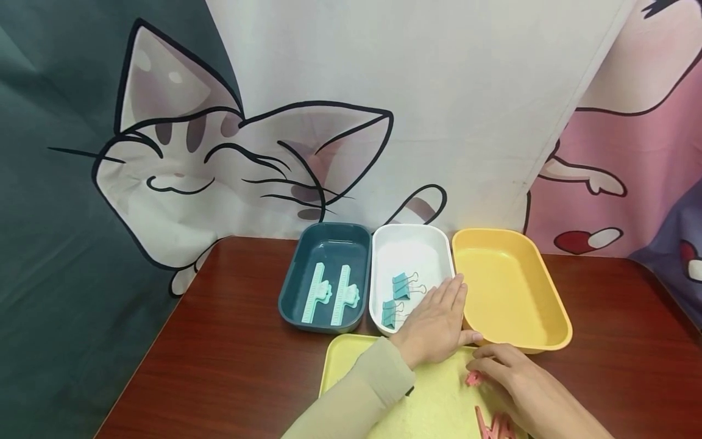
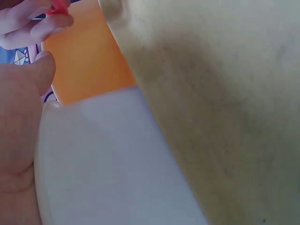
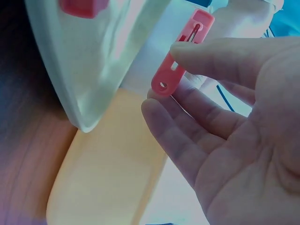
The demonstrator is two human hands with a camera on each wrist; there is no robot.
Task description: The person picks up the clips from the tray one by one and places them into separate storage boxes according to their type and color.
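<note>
My right hand pinches a pink clothespin between thumb and fingers, above the yellow tray. In the head view only a bit of this clothespin shows past the fingertips. My left hand, fingers straight, lies over the right edge of the white bin, its thumb pointing toward the yellow bin. Inside the white bin are two teal binder clips, beside the left fingers. More pink clothespins lie on the tray by the right wrist, partly hidden.
Left of the white bin stands a dark teal bin with two mint ruler-shaped clips in it. The three bins sit side by side at the back of the brown table, before a printed cloth. The tray's far edge lies close to them.
</note>
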